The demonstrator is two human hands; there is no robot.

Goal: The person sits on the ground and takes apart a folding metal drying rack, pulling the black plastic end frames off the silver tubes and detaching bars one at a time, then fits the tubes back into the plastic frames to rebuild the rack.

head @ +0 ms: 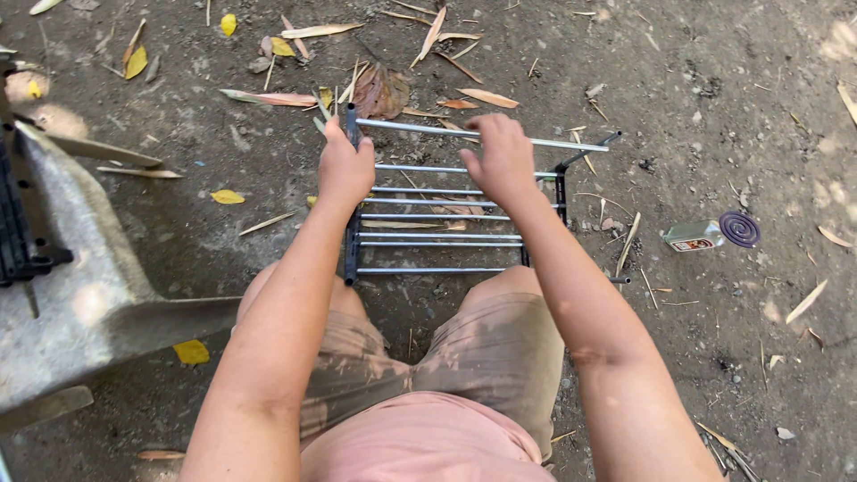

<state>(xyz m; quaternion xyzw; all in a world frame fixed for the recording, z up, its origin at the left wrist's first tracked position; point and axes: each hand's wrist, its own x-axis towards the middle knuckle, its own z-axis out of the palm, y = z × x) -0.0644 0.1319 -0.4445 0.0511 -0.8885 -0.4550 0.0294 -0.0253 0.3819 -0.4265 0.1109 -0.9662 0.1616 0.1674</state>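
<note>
Both hands grip the metal rack (446, 219): left hand (345, 165) wraps its side bar, right hand (500, 161) fingers curl over the crosswise top rod.

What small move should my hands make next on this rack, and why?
Probably seat the far rod into the right bar. The right hand is closed over that rod while the left hand steadies the left bar, and the rod's right end seems to overshoot the rack, slanting against the other rods.
</note>
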